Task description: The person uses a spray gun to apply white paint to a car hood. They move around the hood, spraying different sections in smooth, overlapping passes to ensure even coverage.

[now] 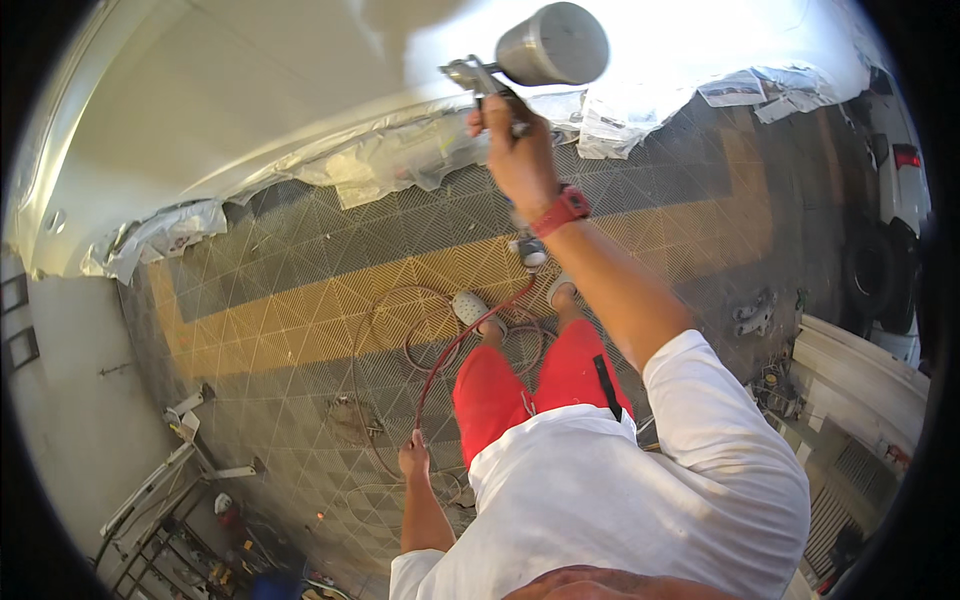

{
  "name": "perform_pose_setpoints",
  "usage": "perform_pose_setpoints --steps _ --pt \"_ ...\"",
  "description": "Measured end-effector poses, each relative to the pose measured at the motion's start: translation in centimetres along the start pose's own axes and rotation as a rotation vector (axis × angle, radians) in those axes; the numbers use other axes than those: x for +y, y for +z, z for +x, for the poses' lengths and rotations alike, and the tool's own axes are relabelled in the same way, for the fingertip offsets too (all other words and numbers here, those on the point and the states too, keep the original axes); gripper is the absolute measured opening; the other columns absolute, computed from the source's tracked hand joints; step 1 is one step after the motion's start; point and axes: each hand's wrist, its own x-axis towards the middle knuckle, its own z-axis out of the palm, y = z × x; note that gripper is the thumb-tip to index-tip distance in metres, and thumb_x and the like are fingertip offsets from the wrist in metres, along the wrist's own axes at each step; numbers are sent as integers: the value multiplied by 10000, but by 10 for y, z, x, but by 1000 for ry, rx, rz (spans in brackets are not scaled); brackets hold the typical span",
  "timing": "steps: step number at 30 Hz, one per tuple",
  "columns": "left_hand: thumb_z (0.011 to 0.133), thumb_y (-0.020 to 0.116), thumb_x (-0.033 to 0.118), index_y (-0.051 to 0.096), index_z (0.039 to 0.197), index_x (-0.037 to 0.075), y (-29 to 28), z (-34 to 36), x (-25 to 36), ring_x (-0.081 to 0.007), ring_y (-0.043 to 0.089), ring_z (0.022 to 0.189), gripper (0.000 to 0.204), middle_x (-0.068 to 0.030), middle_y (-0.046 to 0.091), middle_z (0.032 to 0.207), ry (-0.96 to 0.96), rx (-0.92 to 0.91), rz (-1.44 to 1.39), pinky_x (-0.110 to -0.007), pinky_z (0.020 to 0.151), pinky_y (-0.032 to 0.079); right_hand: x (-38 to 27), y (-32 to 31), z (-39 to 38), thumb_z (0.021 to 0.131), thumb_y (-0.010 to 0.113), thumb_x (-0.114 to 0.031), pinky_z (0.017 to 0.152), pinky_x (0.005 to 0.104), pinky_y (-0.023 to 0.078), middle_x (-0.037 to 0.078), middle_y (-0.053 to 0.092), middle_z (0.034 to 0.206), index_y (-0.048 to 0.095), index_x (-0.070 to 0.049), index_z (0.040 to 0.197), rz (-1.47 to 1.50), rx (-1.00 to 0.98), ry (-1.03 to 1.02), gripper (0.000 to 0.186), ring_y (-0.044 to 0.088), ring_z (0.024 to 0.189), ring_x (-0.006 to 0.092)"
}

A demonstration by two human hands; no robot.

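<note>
From where I watch, starting at the left, a pale, curved panel sweeps across the top of my view, with crinkled masking sheet along its lower edge. My left hand is low, near the body, fingers closed round a red hose that climbs rightward to a fitting below the other wrist; thin loops lie on the tiled floor. Farther right and well forward, the spray gun sits in my right hand, which is clamped on its handle; I can't tell whether the trigger is pressed. The relation that matters is gun to panel: the head looks turned leftward, the cup juts out right, and the panel lies beyond and to both sides. The right hand is clearly nearer it; I can't judge the gap.
</note>
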Motion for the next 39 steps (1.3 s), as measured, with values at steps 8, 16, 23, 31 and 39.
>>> perform_pose_setpoints --steps 8,16,23,31,39 --pt "1000 472 656 754 1025 36 31 0 -36 -403 702 983 681 -213 736 1029 -50 -33 -72 -526 858 513 2 89 -5 1039 591 -412 641 355 501 59 648 732 694 -62 1243 233 -303 117 418 607 672 157" --pt "961 470 713 753 1157 81 28 -46 86 -420 679 1121 720 -235 723 1153 40 -104 118 -502 958 521 73 -98 28 1087 405 -491 491 295 464 53 737 934 672 -46 1050 -157 -127 336 520 640 620 139" --pt "952 439 744 757 1144 129 73 -49 184 -415 675 1128 718 -213 729 1146 282 -132 261 -517 951 531 110 -298 40 1109 298 -525 477 233 433 57 721 1017 652 -40 1110 -190 190 235 601 689 840 137" --pt "933 522 717 768 1105 73 70 -78 300 -421 702 1049 710 -246 733 1084 434 -179 365 -514 905 531 123 -411 77 1096 369 -524 544 253 489 77 750 981 628 -38 1113 -120 375 345 551 722 870 146" --pt "979 410 729 762 928 64 102 -41 326 -426 691 1030 755 -214 740 968 475 -269 398 -536 926 501 172 -509 110 1071 409 -553 419 272 442 91 733 854 647 18 1092 -116 610 280 619 712 705 167"
